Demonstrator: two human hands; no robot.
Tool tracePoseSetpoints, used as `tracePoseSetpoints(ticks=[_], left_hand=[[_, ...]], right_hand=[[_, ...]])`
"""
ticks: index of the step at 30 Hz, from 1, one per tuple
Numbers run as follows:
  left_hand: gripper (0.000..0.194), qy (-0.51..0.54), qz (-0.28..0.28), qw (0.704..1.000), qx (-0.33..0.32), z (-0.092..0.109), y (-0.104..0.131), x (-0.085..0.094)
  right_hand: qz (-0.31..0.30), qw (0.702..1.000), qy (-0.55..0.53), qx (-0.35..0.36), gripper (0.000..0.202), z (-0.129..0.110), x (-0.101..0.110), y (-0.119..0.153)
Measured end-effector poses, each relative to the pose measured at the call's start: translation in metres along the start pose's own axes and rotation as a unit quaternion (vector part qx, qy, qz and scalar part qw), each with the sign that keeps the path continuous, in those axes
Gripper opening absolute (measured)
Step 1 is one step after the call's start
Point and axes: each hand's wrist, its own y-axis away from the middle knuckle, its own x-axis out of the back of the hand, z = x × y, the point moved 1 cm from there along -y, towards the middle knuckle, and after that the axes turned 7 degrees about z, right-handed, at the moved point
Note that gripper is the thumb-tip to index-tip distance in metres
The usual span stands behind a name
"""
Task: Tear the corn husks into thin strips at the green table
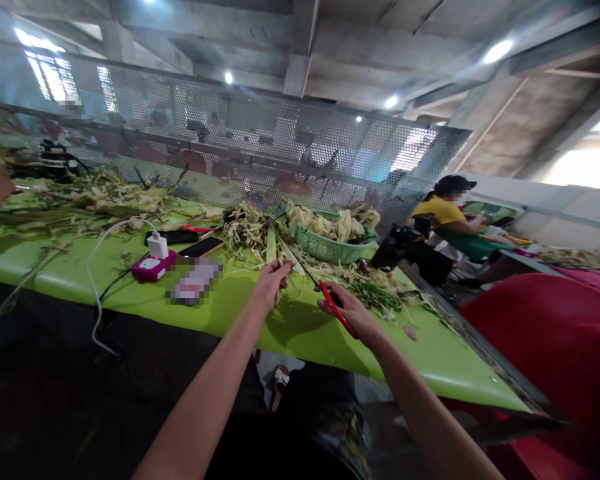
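Note:
My left hand [270,283] is closed in a pinch on a pale green plant stalk [271,241], whose flat upper part points away from me. Its fingers hide the lower end. My right hand [349,310] is wrapped around red-handled scissors [337,307]. Their dark blades point up and left, toward the left hand; whether the blades are apart is too small to tell. Just beyond both hands stands a green plastic basket [330,251] full of pale, wilted plant matter [347,225]. A heap of cut plant bits [250,230] lies left of the basket.
Green cuttings [380,293] lie right of my hands on the green tabletop [230,313]. To the left are a phone [203,247], a pink power socket [153,268] with a white charger, and another red-handled tool [200,229]. A perforated metal screen [260,147] stands behind. A person [443,213] works at right.

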Motion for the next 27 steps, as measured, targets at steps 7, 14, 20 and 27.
tracePoseSetpoints(ticks=[7, 14, 20, 27], left_hand=[[0.034, -0.018, -0.008, 1.000, -0.002, -0.002, 0.001, 0.001], [0.031, -0.020, -0.002, 1.000, 0.003, -0.002, -0.001, 0.002], [0.031, -0.025, -0.010, 1.000, 0.004, -0.001, 0.001, 0.000], [0.032, -0.031, -0.009, 0.999, 0.002, 0.001, 0.002, -0.001]], right_hand=[[-0.004, 1.000, -0.008, 0.006, 0.046, 0.001, -0.003, -0.001], [-0.019, 1.000, -0.011, 0.008, 0.047, 0.002, -0.003, -0.001], [-0.016, 0.999, -0.027, 0.007, 0.043, 0.000, -0.004, 0.000], [-0.035, 0.996, -0.078, -0.019, 0.045, -0.009, -0.003, 0.003]])
